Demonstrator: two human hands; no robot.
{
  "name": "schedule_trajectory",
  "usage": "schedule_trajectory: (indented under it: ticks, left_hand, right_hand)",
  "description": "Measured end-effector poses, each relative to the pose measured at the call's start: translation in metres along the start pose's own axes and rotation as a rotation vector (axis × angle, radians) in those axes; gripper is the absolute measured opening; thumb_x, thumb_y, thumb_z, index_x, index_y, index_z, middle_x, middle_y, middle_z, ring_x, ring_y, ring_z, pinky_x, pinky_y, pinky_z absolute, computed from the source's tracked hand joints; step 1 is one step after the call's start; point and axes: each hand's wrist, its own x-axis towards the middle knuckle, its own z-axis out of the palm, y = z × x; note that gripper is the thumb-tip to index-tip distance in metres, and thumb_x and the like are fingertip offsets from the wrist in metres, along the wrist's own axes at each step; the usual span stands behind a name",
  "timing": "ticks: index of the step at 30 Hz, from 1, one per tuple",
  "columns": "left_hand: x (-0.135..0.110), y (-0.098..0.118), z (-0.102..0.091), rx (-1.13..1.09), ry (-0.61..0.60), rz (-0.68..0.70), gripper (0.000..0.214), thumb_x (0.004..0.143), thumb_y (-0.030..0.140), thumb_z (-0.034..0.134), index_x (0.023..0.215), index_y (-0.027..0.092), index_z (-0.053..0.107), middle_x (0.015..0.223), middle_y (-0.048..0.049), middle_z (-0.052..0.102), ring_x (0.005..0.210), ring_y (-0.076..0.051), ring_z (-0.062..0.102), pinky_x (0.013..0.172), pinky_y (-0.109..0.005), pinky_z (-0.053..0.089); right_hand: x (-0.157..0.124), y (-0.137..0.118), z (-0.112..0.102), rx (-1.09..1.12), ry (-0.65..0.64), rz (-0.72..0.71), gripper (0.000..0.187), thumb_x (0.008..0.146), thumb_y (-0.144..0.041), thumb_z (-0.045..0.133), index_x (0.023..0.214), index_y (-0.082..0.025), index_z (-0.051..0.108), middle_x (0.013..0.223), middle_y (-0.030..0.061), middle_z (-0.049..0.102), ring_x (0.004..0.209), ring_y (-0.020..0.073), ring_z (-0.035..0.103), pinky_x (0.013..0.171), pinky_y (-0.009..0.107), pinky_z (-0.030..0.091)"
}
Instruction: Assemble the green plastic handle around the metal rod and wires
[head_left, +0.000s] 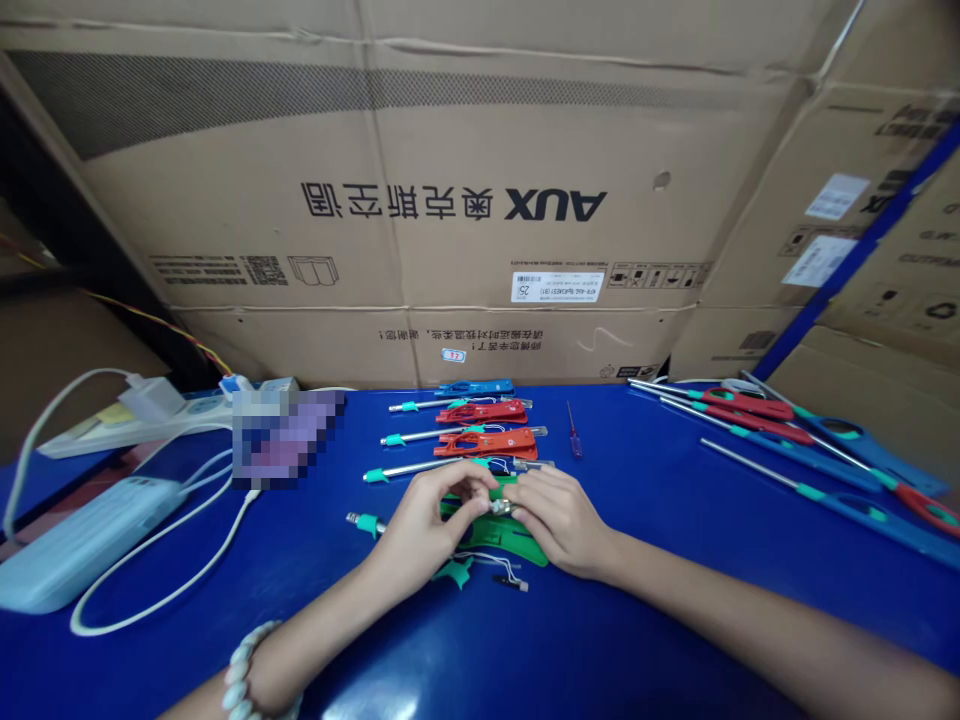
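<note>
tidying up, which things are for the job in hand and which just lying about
Likely job: small metal part in fingers, green casing, red casings, blue casing, metal tubes, screwdriver, long tools at right

Likely lying about: power strip, pale blue block, pixelated purple item

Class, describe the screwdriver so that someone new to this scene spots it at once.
On the blue tabletop below the big brown cardboard panel printed AUX upside down, look beyond the bare right hand. Between the red plastic casings and the red-and-blue tools with long metal tubes lies the small screwdriver, set apart by its purple handle and thin shaft.
</note>
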Motion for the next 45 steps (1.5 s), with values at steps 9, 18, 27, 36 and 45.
schedule_trajectory:
  ticks: [9, 18, 27, 36, 45]
  left_hand:
    - [0.0009, 0.0009, -0.003, 0.091, -0.105, 0.021, 0.014, 0.089, 0.023, 0.05, 0.088, 0.017, 0.062, 0.084, -0.0026, 0.064, 0.078, -0.016, 0.058, 0.072, -0.027, 0.044]
    - [0.0007, 0.0007, -0.0015, 0.147, -0.057, 0.046, 0.014, 0.09, 0.023, 0.05, 0.081, 0.016, 0.06, 0.079, -0.0017, 0.062, 0.074, -0.016, 0.056, 0.071, -0.026, 0.041]
    - [-0.0028, 0.0031, -0.0047, 0.322, -0.184, 0.081, 0.021, 0.096, 0.027, 0.037, 0.082, 0.018, 0.049, 0.076, 0.0003, 0.05, 0.07, -0.014, 0.046, 0.066, -0.025, 0.037]
    - [0.0014, -0.0007, -0.0067, 0.248, -0.214, 0.053, 0.027, 0.096, 0.029, 0.038, 0.074, 0.017, 0.048, 0.069, 0.0019, 0.048, 0.065, -0.013, 0.044, 0.062, -0.023, 0.035]
    - [0.0032, -0.0003, -0.0068, 0.249, -0.153, 0.067, 0.024, 0.093, 0.026, 0.045, 0.078, 0.016, 0.06, 0.072, -0.0003, 0.057, 0.066, -0.014, 0.051, 0.062, -0.023, 0.037]
  right_hand:
    - [-0.0016, 0.0001, 0.0008, 0.012, 0.001, -0.007, 0.026, 0.098, -0.023, 0.032, 0.097, -0.015, 0.057, 0.076, 0.0065, 0.062, 0.067, 0.0183, 0.054, 0.061, 0.031, 0.039]
    - [-0.0028, 0.0023, 0.0031, 0.02, -0.015, 0.02, 0.026, 0.097, -0.023, 0.033, 0.097, -0.014, 0.057, 0.077, 0.0069, 0.062, 0.069, 0.0188, 0.055, 0.063, 0.031, 0.04]
    - [-0.0003, 0.0024, 0.0021, 0.072, -0.018, 0.043, 0.026, 0.098, -0.023, 0.032, 0.098, -0.015, 0.056, 0.08, 0.0079, 0.064, 0.072, 0.019, 0.058, 0.066, 0.031, 0.043]
    - [-0.0018, 0.0024, 0.0018, 0.072, -0.019, -0.002, 0.026, 0.098, -0.023, 0.031, 0.099, -0.015, 0.056, 0.078, 0.007, 0.063, 0.07, 0.0183, 0.056, 0.063, 0.031, 0.043]
    - [-0.001, 0.0046, 0.0012, 0.151, -0.007, 0.066, 0.023, 0.097, -0.025, 0.034, 0.098, -0.017, 0.055, 0.081, 0.0066, 0.065, 0.073, 0.019, 0.058, 0.068, 0.032, 0.045]
